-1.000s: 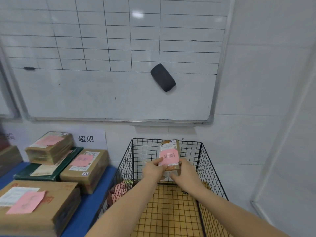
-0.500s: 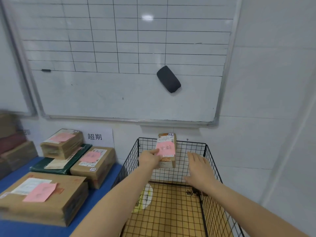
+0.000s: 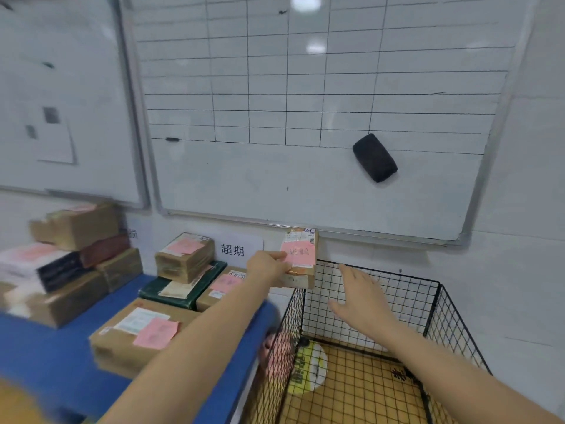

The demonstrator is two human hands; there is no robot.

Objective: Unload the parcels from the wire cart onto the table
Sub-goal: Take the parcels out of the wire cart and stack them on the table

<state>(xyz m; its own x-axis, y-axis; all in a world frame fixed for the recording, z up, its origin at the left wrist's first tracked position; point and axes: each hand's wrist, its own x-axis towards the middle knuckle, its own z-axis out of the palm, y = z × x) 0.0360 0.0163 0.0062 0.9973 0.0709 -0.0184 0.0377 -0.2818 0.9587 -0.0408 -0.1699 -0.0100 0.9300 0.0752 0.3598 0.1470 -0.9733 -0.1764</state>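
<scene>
One parcel (image 3: 299,257), long axis upright, gripped by left hand (image 3: 265,266).

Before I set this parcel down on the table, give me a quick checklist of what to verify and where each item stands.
1. Grip on the parcel: the left hand holds it by its left edge, clear of the wire cart. Ok.
2. Second hand supporting: the right hand is open and off the parcel. Not ok if it is heavy.
3. Free spot on the blue table: bare cloth shows near the front. Ok.
4. Path to the table: stacked boxes lie just left of the parcel. Cannot tell if it clears them.
5. Cart emptied: a yellow and white bag is inside. Not ok.
</scene>
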